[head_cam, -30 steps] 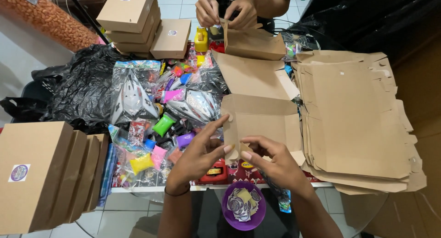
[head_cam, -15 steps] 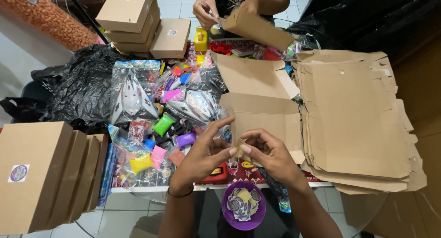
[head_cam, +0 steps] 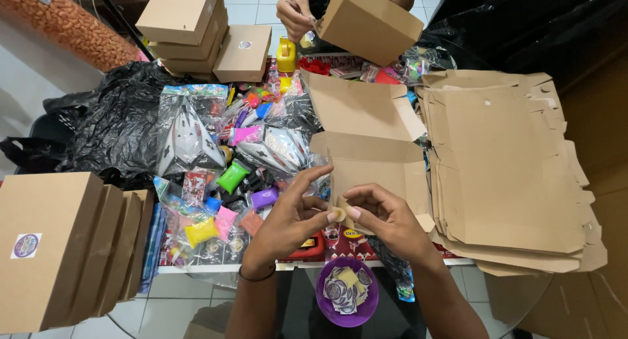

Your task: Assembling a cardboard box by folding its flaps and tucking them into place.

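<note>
Both hands, the left hand [head_cam: 288, 218] and right hand [head_cam: 386, 215], pinch a small round sticker [head_cam: 338, 214] together; it should be peeled slowly and kept flat before meeting the open cardboard box [head_cam: 369, 143].

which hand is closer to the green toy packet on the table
Left. The left hand sits just right of the green toy packet, a little below it. The right hand is farther right, beyond the left hand, over the open cardboard box.

Co-worker's box [head_cam: 369, 22] at the table's far edge: was flat-ish w/ both hands on it, now tipped up and lifted, one hand [head_cam: 294, 11] at its left side. Own left hand [head_cam: 291, 218] and right hand [head_cam: 386, 218] closed in, fingertips now meeting on a small sticker [head_cam: 338, 214].
</note>
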